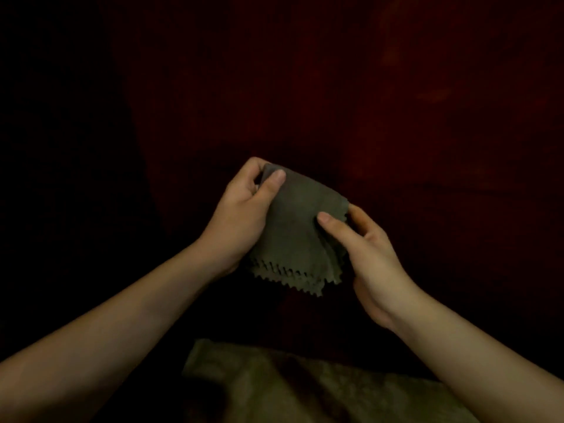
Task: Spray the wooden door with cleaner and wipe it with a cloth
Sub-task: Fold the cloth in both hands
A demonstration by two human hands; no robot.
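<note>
A grey cloth with zigzag-cut edges hangs folded in several layers between both hands at the middle of the view. My left hand pinches its top corner between thumb and fingers. My right hand grips its right edge, thumb lying on the front of the fabric. Behind the cloth stands the dark reddish wooden door, dim and close in front of me. No spray bottle shows in the view.
The scene is very dark. A pale, mottled surface, perhaps fabric or floor, lies at the bottom centre below my forearms. The far left of the view is black, with nothing discernible.
</note>
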